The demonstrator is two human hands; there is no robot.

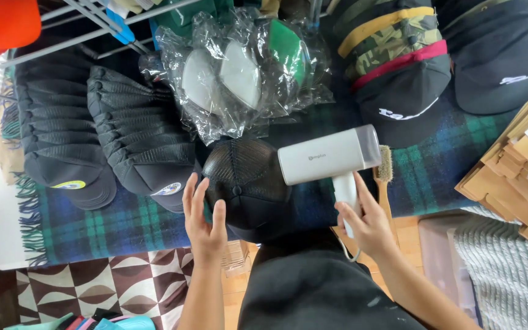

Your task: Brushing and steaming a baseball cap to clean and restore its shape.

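Note:
A black mesh-backed cap [249, 183] sits crown-up at the near edge of a blue-green plaid blanket [123, 226]. My left hand [203, 217] rests flat against the cap's left side, fingers apart. My right hand [365, 223] grips the handle of a white handheld garment steamer [328, 160]. Its head points left at the cap's right side. The steamer's cord drops below my right hand.
Two stacks of black caps [102, 146] lie at the left. Caps in clear plastic bags [239, 73] sit behind the cap, more caps [398, 73] at the back right. A wooden brush [384, 174] lies beside the steamer. Cardboard pieces [514, 177] fill the right.

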